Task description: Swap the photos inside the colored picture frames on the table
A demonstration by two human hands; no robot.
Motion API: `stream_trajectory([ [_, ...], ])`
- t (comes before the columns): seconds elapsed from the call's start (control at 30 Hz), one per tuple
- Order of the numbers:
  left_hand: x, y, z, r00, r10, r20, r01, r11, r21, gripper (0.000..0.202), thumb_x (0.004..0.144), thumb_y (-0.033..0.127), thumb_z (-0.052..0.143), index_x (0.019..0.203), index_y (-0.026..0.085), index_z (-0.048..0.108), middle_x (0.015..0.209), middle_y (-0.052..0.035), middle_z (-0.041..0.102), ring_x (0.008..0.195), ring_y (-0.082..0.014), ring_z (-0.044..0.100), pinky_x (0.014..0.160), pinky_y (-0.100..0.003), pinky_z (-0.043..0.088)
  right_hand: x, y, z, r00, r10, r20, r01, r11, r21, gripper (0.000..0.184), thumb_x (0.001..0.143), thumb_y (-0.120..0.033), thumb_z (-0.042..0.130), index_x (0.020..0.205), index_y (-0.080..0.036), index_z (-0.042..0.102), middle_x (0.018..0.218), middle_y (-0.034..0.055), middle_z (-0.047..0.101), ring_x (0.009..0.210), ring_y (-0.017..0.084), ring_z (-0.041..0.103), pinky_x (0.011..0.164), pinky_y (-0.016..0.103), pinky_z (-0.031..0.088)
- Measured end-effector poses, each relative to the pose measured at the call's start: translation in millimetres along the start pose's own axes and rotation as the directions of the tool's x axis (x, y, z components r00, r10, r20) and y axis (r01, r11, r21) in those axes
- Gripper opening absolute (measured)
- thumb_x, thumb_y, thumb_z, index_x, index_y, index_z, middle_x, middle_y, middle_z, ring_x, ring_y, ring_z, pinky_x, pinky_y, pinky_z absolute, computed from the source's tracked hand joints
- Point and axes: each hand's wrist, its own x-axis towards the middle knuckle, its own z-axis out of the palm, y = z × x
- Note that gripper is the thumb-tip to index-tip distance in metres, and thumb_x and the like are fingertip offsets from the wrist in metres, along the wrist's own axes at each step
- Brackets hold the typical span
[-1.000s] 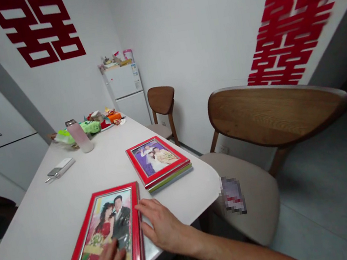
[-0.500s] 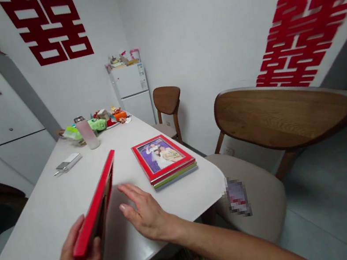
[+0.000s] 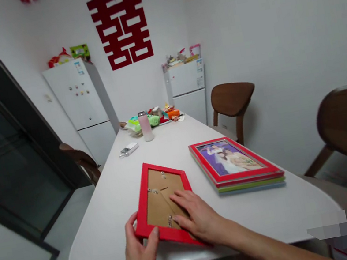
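A red picture frame (image 3: 143, 200) is turned back side up, tilted over the near part of the white table. Its brown backing board (image 3: 157, 204) carries small metal clips and a stand outline. My left hand (image 3: 139, 246) grips the lower left corner, thumb on the front-facing edge and fingers beneath. My right hand (image 3: 199, 216) lies over the lower right of the backing, fingers stretched out and thumb by the lower metal clip. To the right rests a stack of frames, the top one a red photo frame (image 3: 231, 155) with a wedding picture facing up.
Farther along the white table (image 3: 163, 149) are a silver-grey handheld device (image 3: 129, 149), a pink bottle (image 3: 145, 127) and a heap of packets (image 3: 158, 118). Wooden chairs (image 3: 233, 99) stand along the right side, another chair (image 3: 81, 162) on the left.
The held frame has tipped from nearly edge-on to showing its back. My right hand has come from beside it onto the backing. The view has swung left.
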Motion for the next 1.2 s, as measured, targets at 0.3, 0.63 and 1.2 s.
stream_trajectory([
  [0.3, -17.8, -34.2, -7.2, 0.972, 0.083, 0.22, -0.187, 0.838, 0.513, 0.055, 0.074, 0.029, 0.047, 0.123, 0.011, 0.032, 0.123, -0.014, 0.043, 0.115, -0.0255, 0.037, 0.097, -0.044, 0.027, -12.0, 9.1, 0.0, 0.997, -0.027, 0.076, 0.041, 0.98, -0.193, 0.045, 0.067, -0.024, 0.047, 0.111, -0.014, 0.051, 0.116, 0.0138, 0.048, 0.105, 0.025, 0.042, 0.09, 0.04, 0.029],
  [0.63, -15.0, -49.4, -6.6, 0.922, 0.203, 0.33, -0.382, 0.617, 0.687, 0.053, 0.075, 0.034, 0.046, 0.122, 0.011, 0.035, 0.125, -0.0155, 0.04, 0.116, -0.0259, 0.035, 0.096, -0.047, 0.028, -12.3, 11.5, -11.4, 0.98, -0.068, 0.189, 0.094, 0.987, -0.13, 0.044, 0.067, -0.029, 0.053, 0.111, -0.023, 0.051, 0.121, 0.0112, 0.042, 0.11, 0.024, 0.037, 0.09, 0.039, 0.028],
  [1.2, 25.2, -80.4, -14.3, 0.694, 0.426, 0.58, -0.717, 0.335, 0.611, 0.054, 0.074, 0.05, 0.04, 0.118, 0.02, 0.034, 0.125, -0.0135, 0.04, 0.113, -0.0298, 0.039, 0.087, -0.048, 0.038, 10.5, 0.8, -2.7, 0.971, -0.183, 0.156, 0.217, 0.947, -0.238, 0.029, 0.07, -0.038, 0.048, 0.09, -0.022, 0.061, 0.089, 0.0043, 0.06, 0.088, 0.024, 0.046, 0.071, 0.04, 0.039],
])
